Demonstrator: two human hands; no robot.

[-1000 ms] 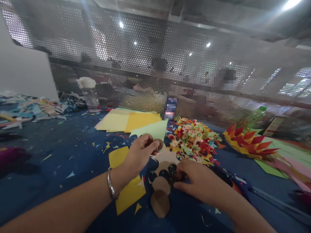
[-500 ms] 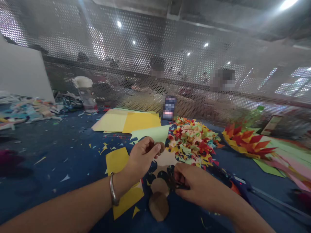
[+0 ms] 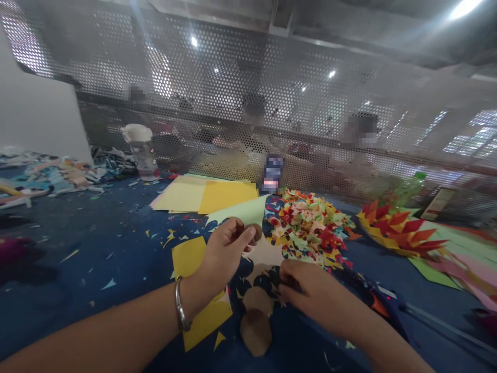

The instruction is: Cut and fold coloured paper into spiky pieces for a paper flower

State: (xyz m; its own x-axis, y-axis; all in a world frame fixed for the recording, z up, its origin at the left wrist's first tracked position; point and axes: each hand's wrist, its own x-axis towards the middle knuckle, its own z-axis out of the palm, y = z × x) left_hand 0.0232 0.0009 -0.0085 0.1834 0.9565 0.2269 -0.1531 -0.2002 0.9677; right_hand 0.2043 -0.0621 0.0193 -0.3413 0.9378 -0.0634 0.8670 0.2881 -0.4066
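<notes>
My left hand [image 3: 229,254], with a silver bangle on the wrist, pinches a small brown paper disc [image 3: 255,234] between thumb and fingers. To the right, my right hand [image 3: 297,282] is curled around dark-handled scissors [image 3: 276,284], mostly hidden by the fingers and blurred. A light brown sheet with rounded cut-outs [image 3: 266,254] lies below and between the hands. Nearer to me, two brown paper pieces overlap: a rounded one [image 3: 257,300] and a darker many-sided one [image 3: 256,331]. Yellow paper [image 3: 207,321] lies under my left wrist.
A heap of coloured paper scraps [image 3: 310,223] is beyond my right hand. A glue gun [image 3: 384,300] and an orange-yellow paper flower [image 3: 399,228] lie right. Behind are paper sheets [image 3: 229,196], a phone [image 3: 273,173], a lidded cup [image 3: 142,153] and a perforated screen [image 3: 217,119].
The view has shifted slightly, moving the surroundings a little to the right. My left hand still pinches the disc; the right hand's fingers have shifted slightly around the scissors.
</notes>
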